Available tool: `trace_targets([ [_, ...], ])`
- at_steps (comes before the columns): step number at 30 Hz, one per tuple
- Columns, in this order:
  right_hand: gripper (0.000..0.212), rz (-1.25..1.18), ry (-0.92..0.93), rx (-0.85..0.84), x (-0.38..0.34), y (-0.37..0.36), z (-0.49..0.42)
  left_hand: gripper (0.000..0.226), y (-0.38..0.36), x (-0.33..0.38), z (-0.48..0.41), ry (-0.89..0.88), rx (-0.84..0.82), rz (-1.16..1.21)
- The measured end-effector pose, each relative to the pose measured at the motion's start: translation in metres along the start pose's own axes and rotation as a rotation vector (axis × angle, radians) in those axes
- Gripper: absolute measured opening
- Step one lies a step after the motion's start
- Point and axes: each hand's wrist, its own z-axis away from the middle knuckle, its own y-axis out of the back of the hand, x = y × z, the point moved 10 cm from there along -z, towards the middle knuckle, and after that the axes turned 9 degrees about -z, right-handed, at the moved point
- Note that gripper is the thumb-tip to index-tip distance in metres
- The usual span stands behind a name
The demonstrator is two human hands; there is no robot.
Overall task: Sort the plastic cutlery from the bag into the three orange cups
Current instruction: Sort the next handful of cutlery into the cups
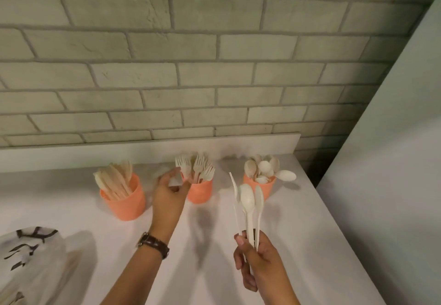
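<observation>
Three orange cups stand in a row along the back edge of the white counter point(214, 245), well apart from one another. The cup of knives point(127, 203) sits toward the left end and a little further forward than the others. The cup of forks point(201, 191) is in the middle, and the cup of spoons point(268, 185) is near the back right corner, with one spoon bowl hanging out over its rim. The left hand point(169, 193), with a brown watch point(154, 245) on its wrist, is at the near left side of the cup of forks. Its fingers are partly curled by the rim and the fork handles, but blur hides whether they pinch anything. The right hand point(255, 259) is raised over the front right part of the counter, its fingers wrapped round the handles of a small bundle of cutlery point(247, 201). The bundle stands upright: a spoon facing forward, a fork seen edge-on beside it, and a third piece I cannot name. The clear plastic bag point(35, 257), printed in black, lies crumpled at the front left corner.
</observation>
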Motion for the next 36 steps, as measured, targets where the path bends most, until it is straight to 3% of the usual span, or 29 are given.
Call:
trace_targets([
  [2, 0.008, 0.008, 0.010, 0.023, 0.000, -0.002, 0.000, 0.007, -0.011, 0.005, 0.036, 0.087, -0.151, 0.190],
  [6, 0.007, 0.126, 0.059, -0.004, 0.001, -0.016, -0.001, 0.004, -0.029, 0.019, 0.091, 0.165, -0.415, 0.363],
  [11, 0.007, 0.202, 0.087, -0.083, 0.003, -0.040, 0.005, 0.004, 0.001, 0.010, 0.087, 0.166, -0.262, 0.378],
  [15, 0.022, 0.114, 0.063, 0.017, 0.008, -0.023, 0.000, 0.006, 0.038, 0.018, 0.055, 0.104, -0.106, 0.429],
  [19, 0.026, 0.132, 0.086, 0.068, 0.005, 0.003, 0.000, 0.002, 0.057, 0.037, 0.008, -0.082, 0.048, 0.212],
  [21, 0.026, 0.088, 0.061, 0.063, 0.005, 0.011, 0.002, 0.010, 0.050, 0.032, -0.014, -0.107, 0.114, 0.060],
  [23, 0.023, 0.026, 0.013, 0.038, 0.005, 0.011, 0.003, 0.015, 0.031, 0.022, -0.032, -0.105, 0.109, -0.067],
  [27, 0.009, -0.052, -0.057, 0.005, 0.002, 0.011, 0.006, 0.016, -0.019, -0.004, -0.039, -0.030, -0.052, -0.232],
  [31, 0.004, -0.128, -0.035, 0.008, -0.006, 0.019, 0.007, 0.018, -0.017, -0.012, -0.028, -0.003, -0.013, -0.196],
  [36, 0.015, -0.076, 0.062, -0.028, -0.017, 0.022, 0.003, 0.022, 0.007, -0.009, 0.000, -0.039, 0.042, -0.155],
])
